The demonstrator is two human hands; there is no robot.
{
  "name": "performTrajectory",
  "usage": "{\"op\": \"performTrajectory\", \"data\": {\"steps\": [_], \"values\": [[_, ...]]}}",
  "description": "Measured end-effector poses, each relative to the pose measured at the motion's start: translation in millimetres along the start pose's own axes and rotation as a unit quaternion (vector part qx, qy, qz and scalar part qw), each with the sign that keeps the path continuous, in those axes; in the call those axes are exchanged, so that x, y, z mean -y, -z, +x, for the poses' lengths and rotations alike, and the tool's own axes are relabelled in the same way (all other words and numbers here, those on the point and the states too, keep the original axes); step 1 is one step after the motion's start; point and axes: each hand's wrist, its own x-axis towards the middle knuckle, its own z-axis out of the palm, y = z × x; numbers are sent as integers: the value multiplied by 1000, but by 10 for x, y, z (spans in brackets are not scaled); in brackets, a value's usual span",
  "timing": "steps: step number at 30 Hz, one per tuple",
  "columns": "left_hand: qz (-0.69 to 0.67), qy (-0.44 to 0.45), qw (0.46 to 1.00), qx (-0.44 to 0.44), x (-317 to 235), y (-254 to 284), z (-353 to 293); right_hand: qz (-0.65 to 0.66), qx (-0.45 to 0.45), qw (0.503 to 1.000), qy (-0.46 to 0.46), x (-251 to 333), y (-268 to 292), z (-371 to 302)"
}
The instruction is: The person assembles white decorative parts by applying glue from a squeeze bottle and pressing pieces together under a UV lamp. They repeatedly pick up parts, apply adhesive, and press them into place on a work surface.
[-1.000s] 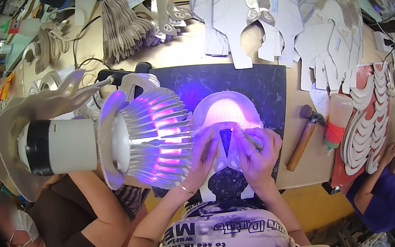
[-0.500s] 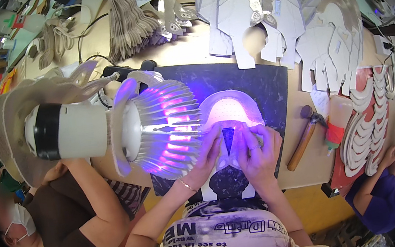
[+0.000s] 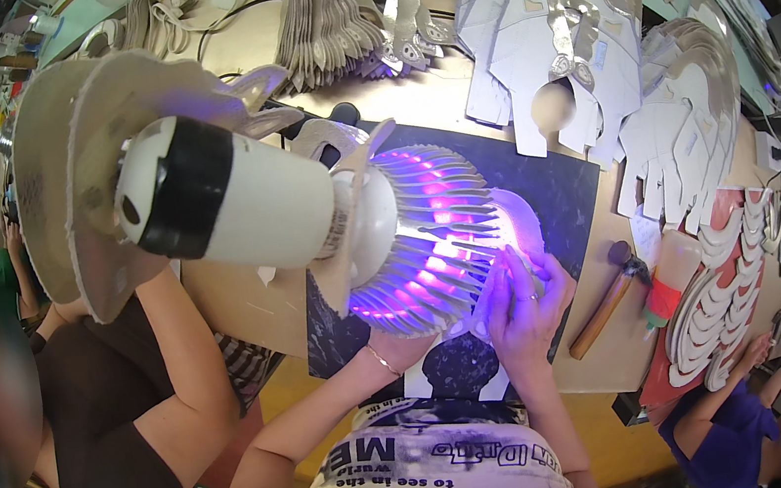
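Over the dark marbled slab (image 3: 543, 193) lies a white shoe upper (image 3: 518, 216), its rounded end lit purple. My right hand (image 3: 528, 310) is closed at its near edge, thumb and fingers pinched together on the piece. Most of my left hand (image 3: 407, 349) is behind the lamp, so its fingers are hidden; it is beside the near part of the upper. The lamp (image 3: 420, 240), with a finned head glowing purple and a white body with a black band, hangs in front of the work. Pale shoe-shaped pieces (image 3: 108, 114) are around its body.
Right of the slab lie a hammer (image 3: 600, 314) and a bottle with a red band (image 3: 669, 290). Stacked shoe uppers (image 3: 619, 22) and grey strips (image 3: 326, 33) fill the back. Curved white pieces (image 3: 711, 319) lie on red material. A person in brown (image 3: 123, 401) sits left, another in purple (image 3: 717, 438) right.
My view has shifted and tilted, so the lamp looms larger and covers my left hand and part of the upper. My right hand stays at the upper, its fingers slightly repositioned.
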Motion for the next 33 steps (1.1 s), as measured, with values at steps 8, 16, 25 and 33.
{"op": "performTrajectory", "data": {"steps": [8, 16, 25, 33], "values": [[-36, 17, 990, 137, 199, -320, -164, -42, 23, 998, 33, -12, 34, -24], [151, -100, 983, -28, -56, 122, 84, 29, -47, 998, -4, -7, 1, -27], [33, -45, 996, -71, -297, 332, 259, 59, -25, 997, 30, -68, 42, 24], [65, -45, 995, -65, -278, 343, 258, 36, -35, 999, 10, -17, 2, 38]]}}
